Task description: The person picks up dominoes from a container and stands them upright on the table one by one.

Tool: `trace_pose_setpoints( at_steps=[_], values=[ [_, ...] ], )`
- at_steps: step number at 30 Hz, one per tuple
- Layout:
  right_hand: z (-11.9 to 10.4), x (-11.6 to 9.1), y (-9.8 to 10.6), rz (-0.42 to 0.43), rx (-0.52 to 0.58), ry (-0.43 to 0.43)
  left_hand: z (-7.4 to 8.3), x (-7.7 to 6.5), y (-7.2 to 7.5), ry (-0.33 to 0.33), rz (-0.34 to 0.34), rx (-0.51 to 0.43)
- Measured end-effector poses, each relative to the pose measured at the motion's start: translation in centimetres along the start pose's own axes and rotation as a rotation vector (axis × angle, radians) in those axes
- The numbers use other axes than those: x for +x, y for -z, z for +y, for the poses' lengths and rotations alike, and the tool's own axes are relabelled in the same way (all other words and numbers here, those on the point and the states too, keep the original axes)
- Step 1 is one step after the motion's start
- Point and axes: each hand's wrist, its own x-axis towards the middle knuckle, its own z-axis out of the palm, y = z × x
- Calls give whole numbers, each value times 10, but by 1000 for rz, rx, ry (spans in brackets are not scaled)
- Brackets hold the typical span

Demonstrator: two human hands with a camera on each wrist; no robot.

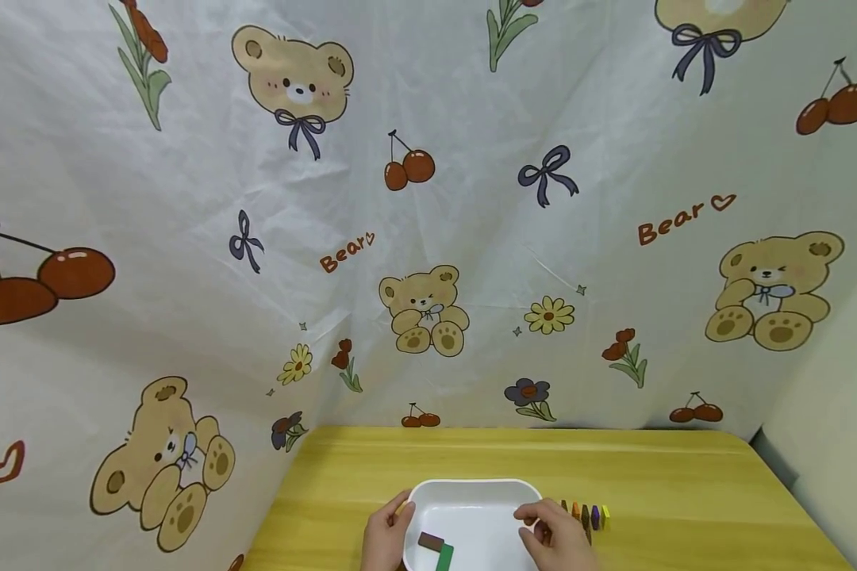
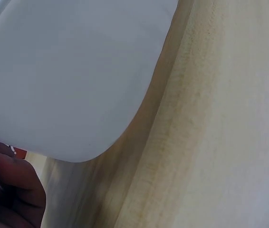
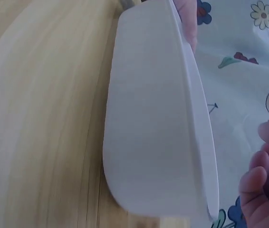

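Note:
A white tray (image 1: 477,485) with raised walls lies on the wooden table. My left hand (image 1: 386,533) holds its left rim between thumb and fingers; in the left wrist view curled fingers (image 2: 18,180) show beside the tray wall (image 2: 72,85). Inside the tray, at its left, are a brown block (image 1: 431,542) and a green block (image 1: 445,557), end to end at an angle. My right hand (image 1: 559,535) is over the tray's right rim, fingers loosely bent. In the right wrist view, nothing shows between its thumb and fingers (image 3: 254,183).
Several small coloured pieces (image 1: 596,517), among them orange, purple and yellow ones, stand in a row on the table (image 1: 685,492) just right of the tray. A cloth (image 1: 471,238) printed with bears hangs behind and along the left side.

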Motion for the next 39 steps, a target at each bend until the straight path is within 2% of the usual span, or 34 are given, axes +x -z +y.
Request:
trace_pose_setpoints(
  at_steps=[7,11,17,24,31,39],
  values=[
    [0,14,-27,-227,71,87,-1,-2,1,1,15,-7],
    [-4,21,-42,-294,81,87,-2,-2,0,6,16,4],
    [-8,30,-63,-351,92,72,-1,-2,0,0,11,10],
    [-1,36,-80,-372,85,29,-3,-2,-2,3,4,5],
    [-2,43,-88,-364,46,91,0,1,0,-14,-3,-12],
    [7,45,-99,-467,113,34,-1,-1,1,-13,-8,-9]
  ],
)
